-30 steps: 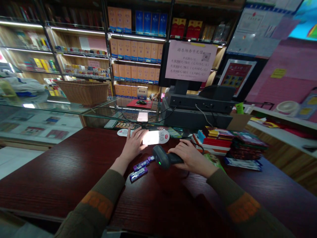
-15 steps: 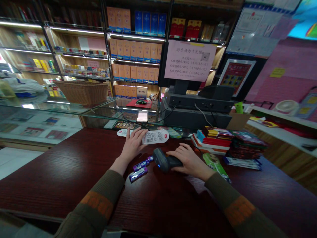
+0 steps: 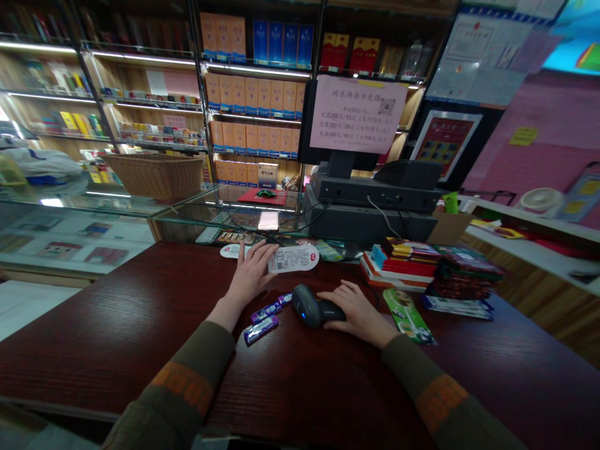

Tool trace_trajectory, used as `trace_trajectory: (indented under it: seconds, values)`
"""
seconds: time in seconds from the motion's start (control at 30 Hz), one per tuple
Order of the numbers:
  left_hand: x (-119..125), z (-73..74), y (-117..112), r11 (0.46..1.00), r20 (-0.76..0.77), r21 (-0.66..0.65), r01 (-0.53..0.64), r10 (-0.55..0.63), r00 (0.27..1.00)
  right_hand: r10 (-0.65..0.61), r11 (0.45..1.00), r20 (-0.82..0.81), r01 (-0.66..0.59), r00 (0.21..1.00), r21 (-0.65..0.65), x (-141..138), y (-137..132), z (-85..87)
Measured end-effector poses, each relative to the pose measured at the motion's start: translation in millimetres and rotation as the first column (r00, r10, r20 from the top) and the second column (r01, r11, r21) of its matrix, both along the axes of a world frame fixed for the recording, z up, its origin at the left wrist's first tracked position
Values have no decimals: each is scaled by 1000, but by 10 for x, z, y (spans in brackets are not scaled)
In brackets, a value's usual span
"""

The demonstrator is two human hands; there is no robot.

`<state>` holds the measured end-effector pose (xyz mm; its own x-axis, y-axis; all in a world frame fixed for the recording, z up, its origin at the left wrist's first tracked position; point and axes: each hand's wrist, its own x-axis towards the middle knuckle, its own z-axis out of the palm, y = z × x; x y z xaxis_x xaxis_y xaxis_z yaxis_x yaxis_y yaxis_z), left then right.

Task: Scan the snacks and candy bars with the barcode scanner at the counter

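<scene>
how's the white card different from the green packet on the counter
The white card is a pale oval with printed text; the green packet is a long, narrow strip. The card lies crosswise; the packet runs slantwise. The left hand touches the card's end, while the packet lies untouched beside the right hand, which holds the barcode scanner. Both lie flat on the dark wooden counter.

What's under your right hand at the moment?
A black barcode scanner: its head sticks out to the left of the right hand; the handle is mostly hidden under it.
</scene>
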<state>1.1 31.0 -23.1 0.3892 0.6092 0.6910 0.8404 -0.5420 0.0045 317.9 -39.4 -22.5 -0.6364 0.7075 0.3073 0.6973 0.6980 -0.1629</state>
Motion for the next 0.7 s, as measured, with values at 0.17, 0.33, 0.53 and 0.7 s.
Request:
trace_trajectory:
  seconds: [0.17, 0.33, 0.53, 0.7]
  values:
    - [5, 9, -7, 1000, 2, -3, -3, 3, 1000, -4, 1000, -15, 4, 1000, -29, 14, -2, -16]
    - [0, 11, -7, 1000, -2, -3, -8, 8, 1000, -4, 999, -26, 3, 1000, -45, 22, -9, -24]
    - [0, -9, 6, 1000, 2, -2, -4, 4, 1000, -58, 996, -105, 50, 993, -73, 65, -9, 76]
    - [7, -22, 15, 1000, -7, 14, 9, -9, 1000, -175, 984, -283, 175, 943, -25, 92, 124, 148]
